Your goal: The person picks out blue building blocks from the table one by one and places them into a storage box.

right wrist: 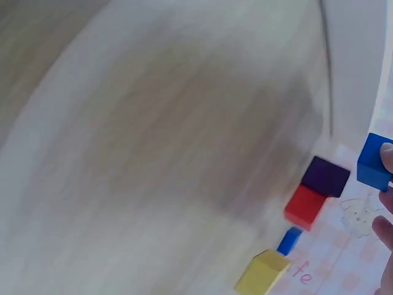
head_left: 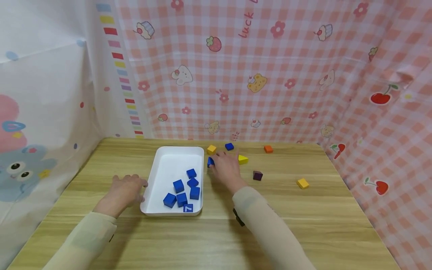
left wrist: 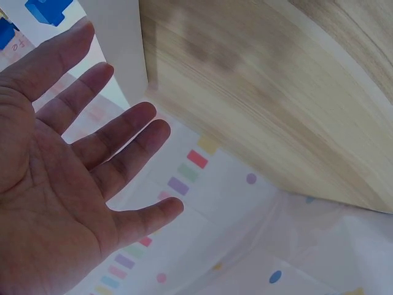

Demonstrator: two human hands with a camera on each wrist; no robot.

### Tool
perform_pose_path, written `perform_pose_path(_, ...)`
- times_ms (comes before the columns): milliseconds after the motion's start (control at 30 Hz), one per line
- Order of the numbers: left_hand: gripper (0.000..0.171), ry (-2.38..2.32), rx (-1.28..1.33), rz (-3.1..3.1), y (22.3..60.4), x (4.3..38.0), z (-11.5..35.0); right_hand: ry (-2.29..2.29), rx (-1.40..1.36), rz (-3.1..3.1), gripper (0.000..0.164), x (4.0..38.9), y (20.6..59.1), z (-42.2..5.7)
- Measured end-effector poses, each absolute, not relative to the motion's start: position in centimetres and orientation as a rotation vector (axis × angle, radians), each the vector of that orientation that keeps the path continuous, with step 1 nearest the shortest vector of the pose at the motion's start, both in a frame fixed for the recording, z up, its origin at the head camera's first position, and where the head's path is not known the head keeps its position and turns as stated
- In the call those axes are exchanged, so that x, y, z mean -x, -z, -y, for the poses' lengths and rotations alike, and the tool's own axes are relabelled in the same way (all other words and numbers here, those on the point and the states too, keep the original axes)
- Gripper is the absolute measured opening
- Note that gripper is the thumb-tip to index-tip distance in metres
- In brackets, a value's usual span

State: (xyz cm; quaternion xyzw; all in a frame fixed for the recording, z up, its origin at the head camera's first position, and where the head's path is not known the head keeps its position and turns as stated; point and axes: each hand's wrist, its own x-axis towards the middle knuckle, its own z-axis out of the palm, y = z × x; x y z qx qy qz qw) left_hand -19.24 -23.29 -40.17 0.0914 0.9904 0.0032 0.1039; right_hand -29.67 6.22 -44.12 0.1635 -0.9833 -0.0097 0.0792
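Pinched between the thumb and fingers of my right hand (head_left: pixel 227 168) is a blue block (right wrist: pixel 372 163), just beyond the right wall of the white tray (head_left: pixel 144 207). Several blue blocks (head_left: pixel 181 199) lie in the tray's near right half, one a flat tile (head_left: pixel 188 208) marked 7. My left hand (head_left: pixel 125 191) is beside the tray's left rim, its fingers spread and palm bare in the left wrist view. Close to the right hand are a yellow-orange block (head_left: pixel 211 149), a small blue block (head_left: pixel 229 146) and a yellow triangular block (head_left: pixel 243 159).
Farther right on the wooden table (head_left: pixel 303 232) lie a dark purple block (head_left: pixel 258 175), an orange block (head_left: pixel 268 149) and another yellow-orange block (head_left: pixel 303 183). A red block (right wrist: pixel 305 207) shows in the right wrist view. Patterned cloth (head_left: pixel 236 108) hangs behind the table.
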Motion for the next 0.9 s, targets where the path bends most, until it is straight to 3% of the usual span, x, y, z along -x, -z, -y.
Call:
perform_pose_path(300, 0.041, -0.031, -0.257, -2.92, 40.1, 19.3, 23.5, 0.021, -0.565, 2.959, 0.043, 29.0, 42.2, -2.6)
perform_pose_path(900, 0.041, 0.006, -0.265, -2.922, 40.1, 19.1, 23.3, 0.012, -0.752, 2.961, 0.038, 28.0, 43.6, 3.1)
